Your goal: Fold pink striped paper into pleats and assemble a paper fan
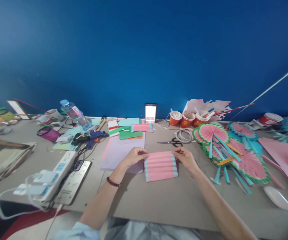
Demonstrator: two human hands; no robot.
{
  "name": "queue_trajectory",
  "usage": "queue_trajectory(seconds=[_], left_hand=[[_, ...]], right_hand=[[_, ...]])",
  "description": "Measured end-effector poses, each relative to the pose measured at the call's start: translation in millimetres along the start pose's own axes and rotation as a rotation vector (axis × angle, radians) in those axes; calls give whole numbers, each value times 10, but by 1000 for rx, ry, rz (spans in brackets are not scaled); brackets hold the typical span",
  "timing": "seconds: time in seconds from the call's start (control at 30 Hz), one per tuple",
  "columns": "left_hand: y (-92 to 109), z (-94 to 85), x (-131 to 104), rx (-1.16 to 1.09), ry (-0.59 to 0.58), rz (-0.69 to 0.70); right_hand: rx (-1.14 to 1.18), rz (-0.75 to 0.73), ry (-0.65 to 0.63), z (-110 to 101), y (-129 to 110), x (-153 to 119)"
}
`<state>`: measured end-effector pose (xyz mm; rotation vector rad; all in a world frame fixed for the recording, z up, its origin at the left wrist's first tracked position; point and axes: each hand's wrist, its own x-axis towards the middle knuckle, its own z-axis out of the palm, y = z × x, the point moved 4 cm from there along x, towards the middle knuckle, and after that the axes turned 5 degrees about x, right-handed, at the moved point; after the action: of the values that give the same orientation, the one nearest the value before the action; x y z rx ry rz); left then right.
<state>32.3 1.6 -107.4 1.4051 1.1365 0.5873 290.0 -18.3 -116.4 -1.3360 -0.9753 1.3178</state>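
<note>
A pink sheet of paper [161,166] with pale blue side strips and crosswise pleat creases hangs just over the table in front of me. My left hand [136,156] pinches its upper left corner. At the upper right corner, my right hand [184,156] grips the blue edge between thumb and fingers. Beyond the sheet lie black scissors [170,143], and a similar pleated pink and blue strip [142,127] rests on green paper [130,134]. Lilac paper [123,150] lies behind my left hand.
Finished-looking pink and green paper fans [214,133] crowd the right side, near a white mouse [277,197]. Red paper cups [187,119] stand along the blue wall. To the left are a power strip [61,170], a phone [75,181], a blue glue gun [93,136] and a tilted bottle [75,113].
</note>
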Motion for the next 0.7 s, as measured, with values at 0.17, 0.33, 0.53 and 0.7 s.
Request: queue_trajectory(seconds=[0.17, 0.33, 0.53, 0.7], left_hand=[[44, -47, -16, -6, 82, -3], [103, -58, -36, 2, 78, -1], [139, -63, -42, 11, 64, 41], [131, -78, -34, -20, 36, 55]], right_hand=[[48, 23, -78, 27, -28, -14], [-7, 1, -96, 30, -53, -31], [-145, -134, -94, 28, -97, -63], [-170, -228, -73, 13, -112, -64]])
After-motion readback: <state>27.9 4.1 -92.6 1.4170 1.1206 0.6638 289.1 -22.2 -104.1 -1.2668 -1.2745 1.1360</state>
